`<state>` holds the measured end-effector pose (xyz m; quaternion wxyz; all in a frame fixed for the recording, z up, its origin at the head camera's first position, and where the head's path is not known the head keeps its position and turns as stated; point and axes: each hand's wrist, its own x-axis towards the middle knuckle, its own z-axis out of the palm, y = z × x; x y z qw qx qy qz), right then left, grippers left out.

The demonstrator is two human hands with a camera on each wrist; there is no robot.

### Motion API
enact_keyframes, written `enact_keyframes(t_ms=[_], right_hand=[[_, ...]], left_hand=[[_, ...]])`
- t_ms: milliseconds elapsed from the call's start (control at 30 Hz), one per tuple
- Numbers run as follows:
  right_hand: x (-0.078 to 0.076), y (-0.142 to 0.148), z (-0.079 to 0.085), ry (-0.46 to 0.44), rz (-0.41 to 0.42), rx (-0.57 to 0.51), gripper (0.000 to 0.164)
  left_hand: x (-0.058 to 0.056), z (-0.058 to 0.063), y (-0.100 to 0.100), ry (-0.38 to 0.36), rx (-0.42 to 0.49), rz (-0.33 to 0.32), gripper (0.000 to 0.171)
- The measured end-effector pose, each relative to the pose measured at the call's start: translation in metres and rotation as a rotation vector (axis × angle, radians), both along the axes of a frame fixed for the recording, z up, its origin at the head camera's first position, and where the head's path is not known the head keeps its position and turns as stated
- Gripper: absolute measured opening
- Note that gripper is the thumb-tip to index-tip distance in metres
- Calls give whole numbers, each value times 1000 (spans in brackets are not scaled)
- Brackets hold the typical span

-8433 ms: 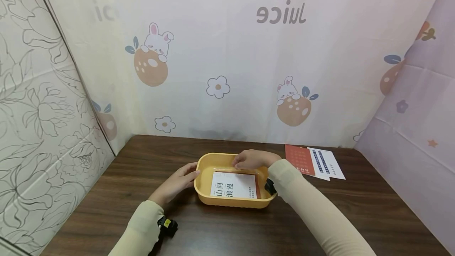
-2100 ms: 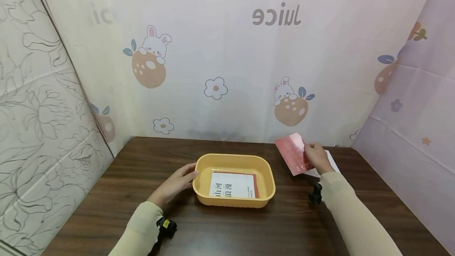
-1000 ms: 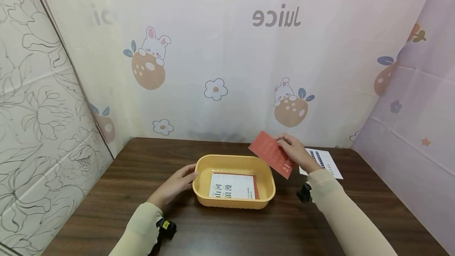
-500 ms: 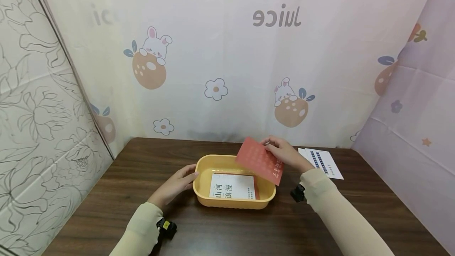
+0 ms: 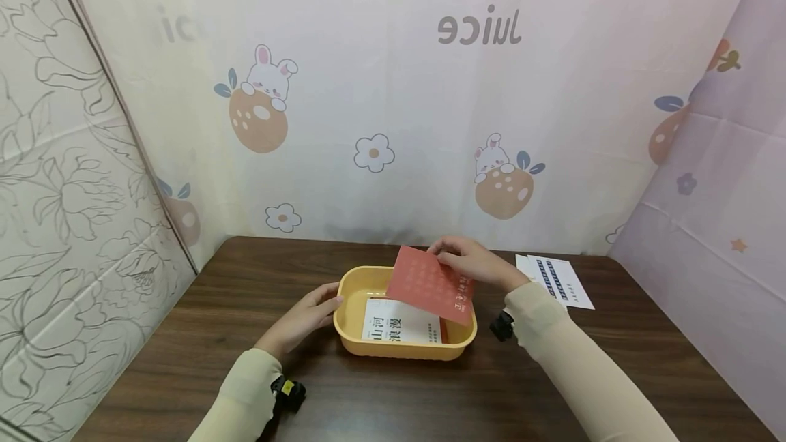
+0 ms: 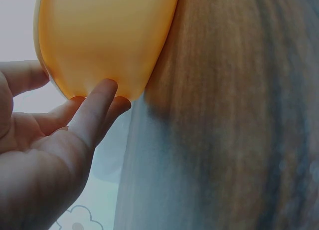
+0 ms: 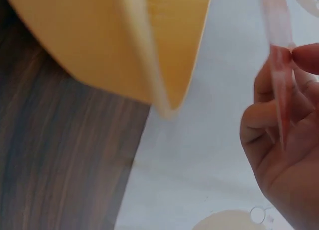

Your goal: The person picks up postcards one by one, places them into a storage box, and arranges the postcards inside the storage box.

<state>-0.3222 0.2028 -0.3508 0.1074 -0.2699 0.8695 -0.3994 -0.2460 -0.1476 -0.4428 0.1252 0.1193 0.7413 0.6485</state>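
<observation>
A yellow plastic basin (image 5: 405, 350) stands on the table. My left hand (image 5: 305, 319) grips its left end; in the left wrist view one digit reaches the rim while other fingers press the outer wall. My right hand (image 5: 469, 263) pinches a red card (image 5: 426, 285) by its far edge, between thumb and fingers in the right wrist view. The card is tilted over the basin's right half and covers part of a white printed card (image 5: 396, 321) with large dark characters. That white card lies on the basin floor, with a reddish edge showing beside it.
White cards (image 5: 568, 285) with blue printing lie overlapping on the back right of the dark wooden table (image 5: 393, 401). A patterned curtain (image 5: 393, 87) hangs behind the table, and more fabric hangs at both sides.
My right hand has lifted the red card off the pile at the right and carried it leftward and lower, over the basin. My left hand has stayed at the basin's left end.
</observation>
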Motion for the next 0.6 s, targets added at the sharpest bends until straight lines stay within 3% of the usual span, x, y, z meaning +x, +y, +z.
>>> enact_keyframes(t_ms=[300,600], right_hand=[[-4,-18,2,46,129,112,19],[-8,-33,-2,-31,156,225,16]], left_hand=[[0,1,1,-2,-2,6,50],[-1,-1,-1,-4,-4,-3,51]])
